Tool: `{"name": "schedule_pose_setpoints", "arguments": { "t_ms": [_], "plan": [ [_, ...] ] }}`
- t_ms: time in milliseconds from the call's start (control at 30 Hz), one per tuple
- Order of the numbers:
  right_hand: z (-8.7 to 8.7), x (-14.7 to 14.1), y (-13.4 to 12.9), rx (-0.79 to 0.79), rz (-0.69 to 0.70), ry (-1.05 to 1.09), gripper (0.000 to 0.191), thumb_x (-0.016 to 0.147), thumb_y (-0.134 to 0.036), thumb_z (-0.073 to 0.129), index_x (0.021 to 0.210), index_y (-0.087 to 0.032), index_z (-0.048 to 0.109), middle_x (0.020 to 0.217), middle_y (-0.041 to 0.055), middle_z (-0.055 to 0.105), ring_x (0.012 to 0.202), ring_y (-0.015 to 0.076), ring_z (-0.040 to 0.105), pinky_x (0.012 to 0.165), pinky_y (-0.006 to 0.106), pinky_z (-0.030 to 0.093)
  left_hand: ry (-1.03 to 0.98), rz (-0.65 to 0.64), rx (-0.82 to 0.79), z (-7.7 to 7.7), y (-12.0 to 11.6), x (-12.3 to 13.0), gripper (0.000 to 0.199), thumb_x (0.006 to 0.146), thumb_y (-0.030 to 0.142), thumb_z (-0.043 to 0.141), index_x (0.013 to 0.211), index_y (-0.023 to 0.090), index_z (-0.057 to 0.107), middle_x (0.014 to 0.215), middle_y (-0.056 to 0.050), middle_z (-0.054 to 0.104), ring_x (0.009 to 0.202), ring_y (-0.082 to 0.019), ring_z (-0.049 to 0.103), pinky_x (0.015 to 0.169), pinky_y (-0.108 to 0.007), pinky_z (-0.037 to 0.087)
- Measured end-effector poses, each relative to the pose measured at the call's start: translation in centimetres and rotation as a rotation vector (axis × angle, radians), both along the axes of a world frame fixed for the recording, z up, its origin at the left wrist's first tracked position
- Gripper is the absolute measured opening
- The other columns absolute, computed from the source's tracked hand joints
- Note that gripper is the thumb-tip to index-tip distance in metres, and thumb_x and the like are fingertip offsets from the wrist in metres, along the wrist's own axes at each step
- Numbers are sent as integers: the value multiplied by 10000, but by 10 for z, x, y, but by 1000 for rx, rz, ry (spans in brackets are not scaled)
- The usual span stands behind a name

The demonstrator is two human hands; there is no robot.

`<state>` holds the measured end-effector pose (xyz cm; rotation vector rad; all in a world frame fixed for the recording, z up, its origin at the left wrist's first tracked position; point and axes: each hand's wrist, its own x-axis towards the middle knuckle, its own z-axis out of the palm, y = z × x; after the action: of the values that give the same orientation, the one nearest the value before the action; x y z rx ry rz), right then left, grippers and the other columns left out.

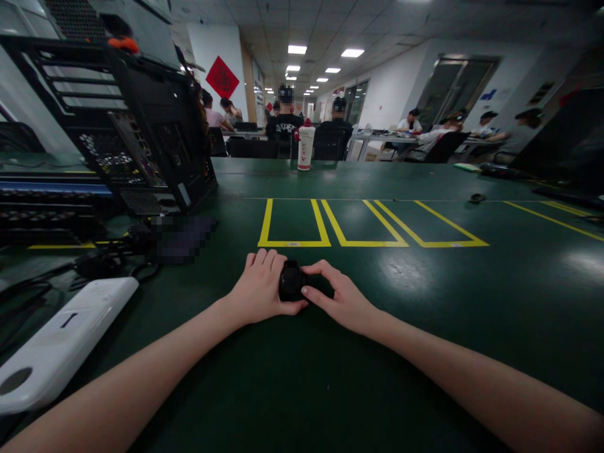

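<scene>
A small black rounded device point(291, 281) rests at the middle of the green table point(330, 377), between my two hands. My left hand point(263, 284) wraps round its left side, with the thumb along the near edge. On the other side, my right hand point(336, 294) pinches the device's right edge between thumb and index finger. What kind of device it is I cannot make out, and its left part is hidden by my left fingers. Just beyond lie yellow tape outlines point(295, 243) on the table top.
An open black computer case point(155, 126) stands at the left, near dark cables point(127, 242) and a long white device point(66, 340). A white cup point(306, 148) stands on the far side. A small dark round item point(477, 197) lies at right. Several people sit at tables beyond.
</scene>
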<state>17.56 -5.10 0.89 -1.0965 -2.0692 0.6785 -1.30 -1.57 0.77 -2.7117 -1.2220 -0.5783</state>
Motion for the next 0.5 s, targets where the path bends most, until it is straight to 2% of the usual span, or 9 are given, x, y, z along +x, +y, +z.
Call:
{"name": "schedule_pose_setpoints", "arguments": {
  "t_ms": [100,200,333,500],
  "plan": [
    [-1,-1,2,-8,-11,26,205,818,-271,508,1019,-239,483,991,34,565,945,197,540,875,424,402,3,0,0,0,0,0,640,627,660,496,984,128,479,909,-98,492,821,-255,441,714,-387,344],
    [-3,-2,3,-43,-17,69,287,808,-257,524,1080,-226,438,1032,47,553,978,191,532,874,398,418,11,3,3,0,0,0,646,632,666,484,988,126,478,910,-99,492,822,-255,441,717,-388,343],
    [-3,0,3,-92,32,67,293,816,-246,512,1098,-219,436,1046,49,549,983,185,529,883,390,418,28,7,4,1,0,1,657,636,668,479,994,117,478,910,-103,492,822,-255,441,719,-390,343],
    [1,2,0,-63,43,44,302,779,-241,562,1061,-225,455,1032,36,540,953,192,529,861,391,423,38,11,8,0,0,0,649,640,671,467,981,119,479,906,-103,490,817,-254,440,714,-387,345]
  ]
}}
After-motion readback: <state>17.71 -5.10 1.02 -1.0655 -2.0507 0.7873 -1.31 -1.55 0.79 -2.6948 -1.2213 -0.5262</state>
